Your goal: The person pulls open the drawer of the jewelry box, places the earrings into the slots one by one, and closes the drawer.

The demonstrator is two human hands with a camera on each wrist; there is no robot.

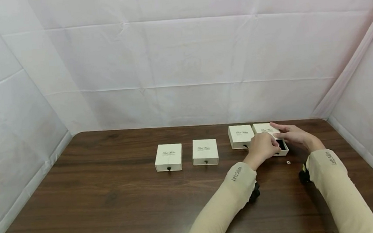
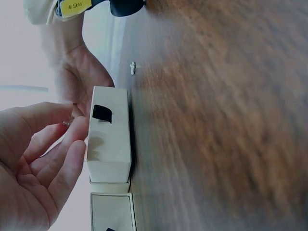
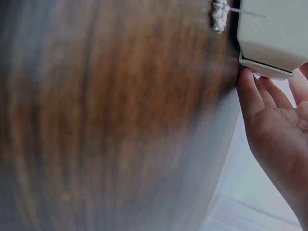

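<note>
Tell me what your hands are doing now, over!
Left hand pinches something tiny, too small to tell. Right hand steadies the open box. Ring lies beside it.

boxes: 4 (image 1: 168,157) | small rings on table: 1 (image 1: 288,162) | hands: 2 (image 1: 263,146)

Both arms reach forward, beige sleeves to wrists. Left hand (image 1: 263,147) curled, fingertips pinched together. Right hand (image 1: 292,134) palm down, fingers extended, relaxed.
</note>
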